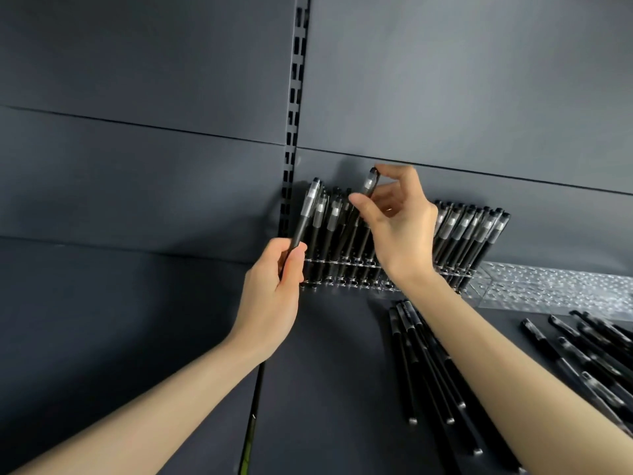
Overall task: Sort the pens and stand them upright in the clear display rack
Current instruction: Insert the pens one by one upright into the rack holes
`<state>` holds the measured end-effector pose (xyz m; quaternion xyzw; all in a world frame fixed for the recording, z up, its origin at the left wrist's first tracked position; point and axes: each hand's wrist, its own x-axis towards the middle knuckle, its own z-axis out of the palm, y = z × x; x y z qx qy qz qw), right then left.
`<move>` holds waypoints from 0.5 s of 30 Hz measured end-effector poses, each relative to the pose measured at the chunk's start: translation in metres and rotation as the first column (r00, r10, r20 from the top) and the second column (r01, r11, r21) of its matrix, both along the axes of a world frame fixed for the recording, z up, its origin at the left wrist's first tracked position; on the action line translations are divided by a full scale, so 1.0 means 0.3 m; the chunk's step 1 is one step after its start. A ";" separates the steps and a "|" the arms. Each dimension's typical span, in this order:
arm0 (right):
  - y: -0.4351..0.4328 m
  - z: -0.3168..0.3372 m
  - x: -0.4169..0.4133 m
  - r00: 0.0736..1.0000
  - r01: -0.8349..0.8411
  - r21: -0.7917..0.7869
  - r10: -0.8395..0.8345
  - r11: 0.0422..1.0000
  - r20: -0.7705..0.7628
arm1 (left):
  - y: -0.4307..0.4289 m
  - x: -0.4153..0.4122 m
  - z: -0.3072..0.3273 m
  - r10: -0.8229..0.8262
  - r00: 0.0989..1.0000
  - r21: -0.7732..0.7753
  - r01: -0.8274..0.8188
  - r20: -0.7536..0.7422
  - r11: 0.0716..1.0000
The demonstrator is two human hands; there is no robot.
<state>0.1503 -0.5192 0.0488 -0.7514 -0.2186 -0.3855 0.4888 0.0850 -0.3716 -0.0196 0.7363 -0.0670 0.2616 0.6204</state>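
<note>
- Two hands, one pen each: the left hand is wrapped around a pen at the row's left end. The right hand pinches a second pen above the rack.
- One clear rack: standing pens fill its left part, but the right hand blocks a count.
- Two loose heaps lie on the shelf: near heap and far heap.

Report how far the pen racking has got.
Done: rows of pens stand in the left of the clear rack. In hand: the left hand grips one pen, the right hand pinches a second pen above them. Left: loose pens lie on the shelf; the rack's right holes are bare.
</note>
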 end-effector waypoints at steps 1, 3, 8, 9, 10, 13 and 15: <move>-0.001 -0.008 -0.002 1.000 -0.005 -0.036 0.005 0.999 0.002 | 0.001 0.000 -0.002 -0.003 1.000 0.003 0.003 -0.001 1.000; -0.008 -0.024 -0.006 0.999 -0.031 -0.086 0.030 0.996 -0.010 | 0.003 -0.001 -0.002 -0.003 1.000 0.011 0.003 -0.003 1.000; -0.030 -0.039 -0.013 0.994 -0.068 -0.160 0.054 0.985 -0.095 | 0.004 0.004 -0.001 0.010 1.000 0.006 -0.010 0.003 1.000; -0.032 -0.036 -0.015 0.994 -0.069 -0.176 0.052 0.982 -0.100 | 0.004 0.004 -0.002 0.007 1.000 0.005 -0.007 -0.002 1.000; -0.033 -0.033 -0.019 0.994 -0.065 -0.195 0.046 0.979 -0.102 | 0.002 0.003 -0.004 0.000 1.000 0.002 0.000 -0.007 1.000; -0.036 -0.015 -0.027 0.994 -0.053 -0.248 0.026 0.967 -0.110 | -0.008 -0.004 -0.008 -0.014 1.000 0.019 0.014 -0.023 1.000; -0.036 -0.003 -0.029 0.991 -0.055 -0.274 0.018 0.960 -0.135 | -0.016 -0.009 -0.009 -0.015 1.000 0.044 0.016 -0.024 0.999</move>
